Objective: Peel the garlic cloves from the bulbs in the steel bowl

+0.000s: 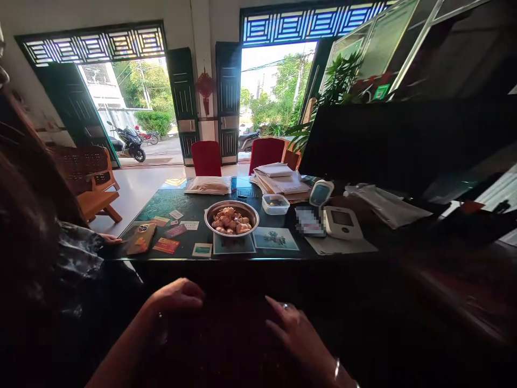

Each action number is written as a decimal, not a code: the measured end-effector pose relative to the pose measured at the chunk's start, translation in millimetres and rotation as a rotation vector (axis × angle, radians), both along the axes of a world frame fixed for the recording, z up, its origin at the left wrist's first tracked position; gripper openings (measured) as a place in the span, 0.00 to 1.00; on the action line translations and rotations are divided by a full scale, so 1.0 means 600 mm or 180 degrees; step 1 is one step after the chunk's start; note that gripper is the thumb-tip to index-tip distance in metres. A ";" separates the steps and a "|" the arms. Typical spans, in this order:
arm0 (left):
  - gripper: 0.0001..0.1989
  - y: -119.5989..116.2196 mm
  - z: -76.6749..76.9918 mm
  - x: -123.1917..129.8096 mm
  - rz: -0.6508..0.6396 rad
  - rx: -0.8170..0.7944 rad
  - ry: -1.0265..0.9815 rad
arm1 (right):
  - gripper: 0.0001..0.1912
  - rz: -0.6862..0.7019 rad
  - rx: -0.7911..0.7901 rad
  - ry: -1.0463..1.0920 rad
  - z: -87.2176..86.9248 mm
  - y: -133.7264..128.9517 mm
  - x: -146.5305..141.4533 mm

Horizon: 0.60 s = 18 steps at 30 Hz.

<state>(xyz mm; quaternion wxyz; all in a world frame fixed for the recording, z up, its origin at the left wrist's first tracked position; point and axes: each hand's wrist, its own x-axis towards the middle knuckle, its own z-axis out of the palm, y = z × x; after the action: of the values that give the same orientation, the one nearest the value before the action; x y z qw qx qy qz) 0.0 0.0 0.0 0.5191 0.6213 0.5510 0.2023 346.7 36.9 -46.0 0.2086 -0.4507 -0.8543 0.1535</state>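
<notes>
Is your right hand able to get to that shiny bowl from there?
Probably yes: the right hand is just this side of the table, and only flat prints lie between its near edge and the bowl.

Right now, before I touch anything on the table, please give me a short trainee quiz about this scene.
1. True or false: the round silver metal bowl stands left of the rectangular clear plastic box.
2. Which lies nearest the flat brown phone? A) leafy green plant B) rectangular red card C) large black screen
3. Fill in: the two chair backs behind the dark table are ____.

Key: 1 true; 2 B; 3 red.
</notes>
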 end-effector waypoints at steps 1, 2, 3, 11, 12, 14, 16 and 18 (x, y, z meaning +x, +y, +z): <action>0.24 0.021 0.017 0.000 0.0062 0.0043 -0.0257 | 0.21 0.0049 0.0079 0.0133 0.020 0.021 -0.013; 0.26 0.043 0.035 0.000 0.0192 0.0182 -0.0526 | 0.21 0.0060 0.0206 0.0309 0.043 0.041 -0.027; 0.27 0.067 0.052 0.000 0.0354 0.0418 -0.0730 | 0.20 0.0067 0.0337 0.0503 0.069 0.063 -0.041; 0.28 0.287 0.092 0.022 0.1534 0.1670 -0.0442 | 0.16 -0.0229 0.0452 0.0894 0.199 0.277 -0.149; 0.27 0.311 0.089 0.026 0.1496 0.1686 -0.0375 | 0.15 -0.0197 0.0425 0.0796 0.201 0.305 -0.162; 0.25 0.354 0.085 0.032 0.1379 0.1654 -0.0229 | 0.15 -0.0076 0.0364 0.0661 0.203 0.356 -0.188; 0.23 0.388 0.084 0.032 0.1211 0.1582 -0.0100 | 0.15 0.0125 0.0273 0.0562 0.201 0.396 -0.211; 0.23 0.416 0.085 0.029 0.1015 0.1506 -0.0004 | 0.15 0.0373 0.0141 0.0479 0.198 0.426 -0.227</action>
<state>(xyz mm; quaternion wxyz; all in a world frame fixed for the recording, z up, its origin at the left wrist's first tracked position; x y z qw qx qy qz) 17.1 249.8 51.3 0.3216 0.6305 0.5789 0.4048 210.3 292.5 73.0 0.2727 -0.3825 -0.8643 0.1799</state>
